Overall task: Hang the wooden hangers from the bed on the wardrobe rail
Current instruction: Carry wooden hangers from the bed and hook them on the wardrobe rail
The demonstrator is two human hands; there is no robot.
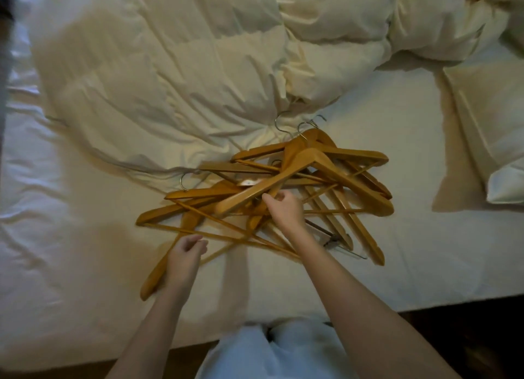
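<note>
Head view looks straight down on a bed (56, 208) covered with a white sheet, with a dark, blurred strip (3, 67) along the far left edge that cannot be made out. A crumpled cream duvet (158, 75) fills the upper left and middle, and its lower edge lies just beside the pile in the centre.

Lower left of that pile, the left hand (184, 258) hovers with its fingers loosely curled over the thin crossbars of the nearest hangers. Whether it actually grips one cannot be told.

All of the wooden hangers (326, 163) lie on the sheet in a tangled heap, arms and crossbars laid across each other at many angles, so the lower ones are partly covered by those on top. Their metal hooks (279, 122) point mostly toward the duvet, and one hook sticks out on the left side of the heap.

At the middle of the pile the right hand (285, 210) has its fingertips and thumb closed on the arm of one hanger. Its forearm crosses over several crossbars and hides them. A metal clip bar (340, 245) shows at the heap's lower right.

Farther right a white pillow (493, 129) lies well apart from the hangers. Below the bed edge are dark floor (467, 336) and the person's pale trousers (269, 350).
</note>
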